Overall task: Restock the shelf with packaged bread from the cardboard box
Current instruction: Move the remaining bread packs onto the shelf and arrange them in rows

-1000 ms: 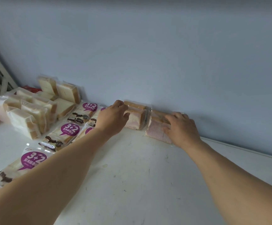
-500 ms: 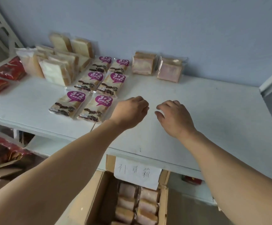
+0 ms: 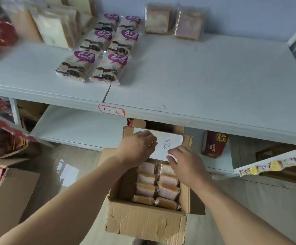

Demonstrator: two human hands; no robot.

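Soft, even daylight is washing over the pale shelf [image 3: 205, 71], leaving only faint shadows beside the purple-labelled bread packs [image 3: 92, 55]. A bright window reflection is glaring off the glossy floor [image 3: 67, 172] at lower left. Motion blur is smearing the clear-wrapped packs [image 3: 55, 27] along the top edge, and the two packs by the wall [image 3: 173, 21] are reading soft. The wide-angle lens is bowing the shelf's front edge and stretching both forearms toward the bottom corners. Under the shelf, the space is falling dim.
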